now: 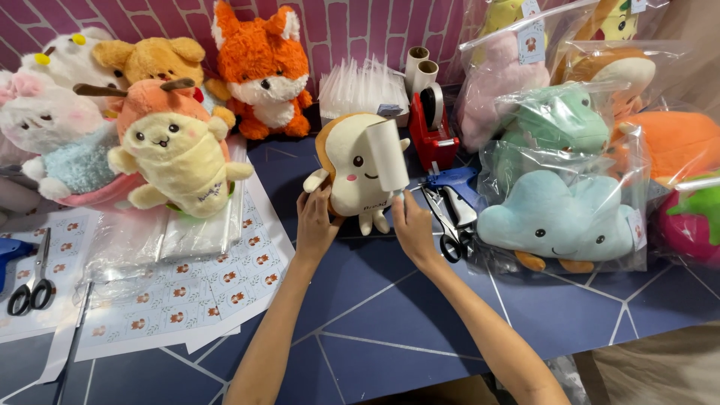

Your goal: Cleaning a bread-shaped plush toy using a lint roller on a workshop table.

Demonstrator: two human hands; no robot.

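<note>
Two hands on toast plush [352, 169], mid-desk [375, 315]. Left hand [315, 225] cups plush's left edge; right hand [412, 225] grips lint roller [390, 154], pressed to plush face. Lint-cleaning step, likely. Next calls for steady downward stroke, plush held firm.

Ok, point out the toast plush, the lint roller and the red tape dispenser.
toast plush [351, 169], head view, on its cream face
lint roller [388, 154], head view, on the white roll
red tape dispenser [429, 142], head view, on its red body

Bright even light; sharp; soft shadows
</note>
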